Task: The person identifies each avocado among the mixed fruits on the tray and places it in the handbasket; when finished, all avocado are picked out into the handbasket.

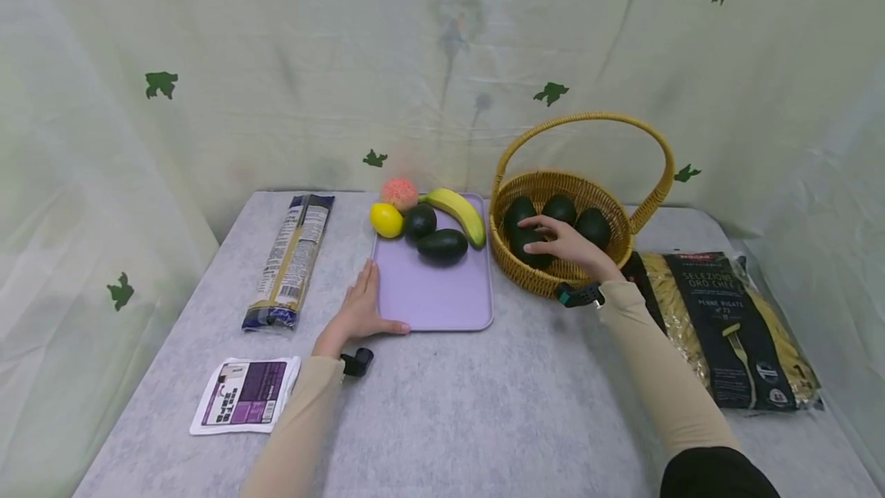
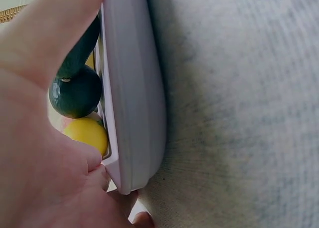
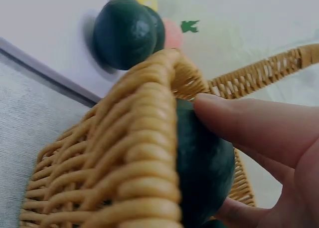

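Note:
My right hand [image 1: 568, 246] reaches into a wicker basket [image 1: 532, 280] and grips a dark green avocado [image 3: 204, 163], thumb on one side and fingers round the other. Other avocados [image 1: 593, 228] lie beside it in the basket. My left hand [image 1: 359, 309] rests at the near left corner of a lilac tray [image 1: 435, 298], its fingers stretched along the left side and its thumb along the front edge. On the tray's far half are two avocados [image 1: 442, 245] and a banana [image 1: 462, 214]. A lemon [image 1: 386, 220] and a round pink fruit [image 1: 399, 194] sit at its far left corner.
A long pasta packet [image 1: 290, 260] lies left of the tray, with a white and purple pouch [image 1: 245, 396] nearer the front. Right of the basket lies a large bag of penne [image 1: 733, 329]. The basket's tall handle [image 1: 588, 117] arches above it. A leaf-patterned curtain [image 1: 332, 60] hangs behind the table.

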The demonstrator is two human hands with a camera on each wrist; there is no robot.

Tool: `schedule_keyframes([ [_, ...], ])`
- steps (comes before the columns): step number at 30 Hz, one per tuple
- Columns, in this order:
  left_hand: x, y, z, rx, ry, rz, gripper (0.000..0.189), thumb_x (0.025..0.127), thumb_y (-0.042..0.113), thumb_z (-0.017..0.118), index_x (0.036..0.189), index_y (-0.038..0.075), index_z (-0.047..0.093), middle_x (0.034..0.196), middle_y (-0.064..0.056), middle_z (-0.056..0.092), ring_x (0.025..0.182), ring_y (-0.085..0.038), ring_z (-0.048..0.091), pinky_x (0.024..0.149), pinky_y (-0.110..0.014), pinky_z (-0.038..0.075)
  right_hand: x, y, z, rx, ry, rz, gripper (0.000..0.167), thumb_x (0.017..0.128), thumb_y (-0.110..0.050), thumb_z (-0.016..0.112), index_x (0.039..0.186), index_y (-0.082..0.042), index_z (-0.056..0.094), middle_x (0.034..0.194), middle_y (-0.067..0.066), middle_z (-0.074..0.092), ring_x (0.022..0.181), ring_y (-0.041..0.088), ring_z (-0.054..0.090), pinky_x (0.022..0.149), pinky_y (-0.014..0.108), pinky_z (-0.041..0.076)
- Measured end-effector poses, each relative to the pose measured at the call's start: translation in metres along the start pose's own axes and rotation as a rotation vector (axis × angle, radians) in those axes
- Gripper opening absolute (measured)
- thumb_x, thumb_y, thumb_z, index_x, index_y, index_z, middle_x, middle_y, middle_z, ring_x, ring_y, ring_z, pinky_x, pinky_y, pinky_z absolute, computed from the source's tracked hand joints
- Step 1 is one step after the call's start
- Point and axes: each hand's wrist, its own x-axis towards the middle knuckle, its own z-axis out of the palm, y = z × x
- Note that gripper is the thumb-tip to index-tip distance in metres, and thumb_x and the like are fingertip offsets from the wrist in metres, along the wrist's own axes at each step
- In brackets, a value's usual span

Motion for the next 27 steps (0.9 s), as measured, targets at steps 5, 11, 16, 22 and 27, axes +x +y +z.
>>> schedule_keyframes([
  [5,-0.001,0.002,-0.001,-0.010,0.003,0.007,0.133,0.069,0.046,0.084,0.146,-0.012,-0.008,0.154,-0.027,-0.015,0.142,-0.040,-0.007,0.113,-0.054,0.000,0.008,0.018,0.002,-0.063,-0.011,0.001,0.048,0.094,-0.012,0.061,0.138,0.001,0.046,0.145,0.024,0.036,0.134,0.041,0.029,0.104,0.058,0.031],
  [11,-0.002,0.001,0.000,-0.008,0.014,0.008,0.132,0.069,0.045,0.084,0.146,-0.012,-0.007,0.154,-0.027,-0.015,0.142,-0.040,-0.006,0.113,-0.055,0.000,0.006,0.027,0.000,-0.058,0.009,-0.001,0.046,0.095,-0.012,0.059,0.138,0.000,0.046,0.142,0.026,0.039,0.132,0.041,0.034,0.103,0.058,0.032],
  [16,-0.002,0.000,0.001,-0.004,0.025,0.013,0.132,0.069,0.044,0.084,0.146,-0.012,-0.006,0.154,-0.027,-0.014,0.142,-0.040,-0.005,0.113,-0.056,0.001,0.001,0.026,-0.005,-0.011,0.032,-0.008,0.045,0.097,-0.013,0.056,0.138,0.001,0.046,0.140,0.026,0.042,0.128,0.039,0.040,0.101,0.056,0.036],
  [22,-0.002,0.000,0.001,-0.008,0.035,0.018,0.132,0.068,0.043,0.085,0.146,-0.012,-0.005,0.154,-0.027,-0.013,0.142,-0.040,-0.004,0.112,-0.056,0.002,-0.002,0.014,-0.011,0.153,0.038,-0.090,0.050,0.098,-0.020,0.056,0.140,0.002,0.041,0.141,0.025,0.041,0.124,0.036,0.046,0.103,0.049,0.039],
  [27,-0.003,0.001,0.001,-0.009,0.034,0.019,0.132,0.068,0.044,0.084,0.146,-0.012,-0.005,0.154,-0.027,-0.013,0.142,-0.039,-0.005,0.112,-0.056,0.001,0.009,-0.004,-0.003,0.289,-0.027,-0.178,0.048,0.099,-0.018,0.055,0.141,0.001,0.041,0.142,0.024,0.040,0.123,0.033,0.049,0.102,0.044,0.041],
])
